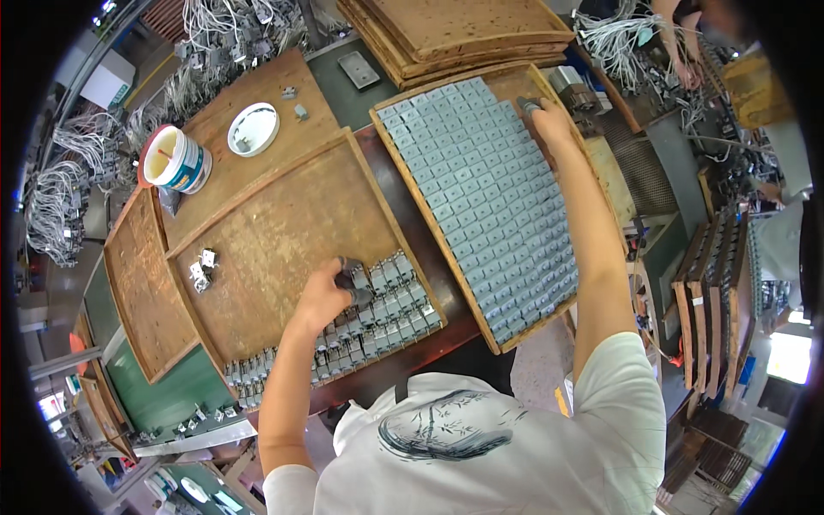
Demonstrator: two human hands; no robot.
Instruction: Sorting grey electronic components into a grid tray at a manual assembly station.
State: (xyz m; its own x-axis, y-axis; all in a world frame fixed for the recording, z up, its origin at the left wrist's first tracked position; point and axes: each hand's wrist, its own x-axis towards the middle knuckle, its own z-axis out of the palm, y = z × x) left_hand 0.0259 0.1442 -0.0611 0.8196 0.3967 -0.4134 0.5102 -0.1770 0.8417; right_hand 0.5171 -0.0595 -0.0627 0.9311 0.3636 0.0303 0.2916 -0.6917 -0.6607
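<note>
My left hand (324,296), with dark finger covers, is over the wooden tray (275,202) on the left. Its fingertips close around a small silver metal part (359,278) at the end of a row. Several rows of similar metal parts (373,330) line that tray's near side. My right hand (549,123) reaches to the far right corner of a second wooden tray (436,232). Its covered fingers are drawn together; what they hold, if anything, cannot be made out. Tight rows of grey block-like parts (481,184) fill most of this second tray.
Two loose metal parts (202,270) lie in the left tray. Beyond it stand a white bucket (182,161) and a round white dish (253,130). Stacked wooden trays (463,34) rise behind the right tray. Another person's hand (685,73) is at the far right near white cables (614,43).
</note>
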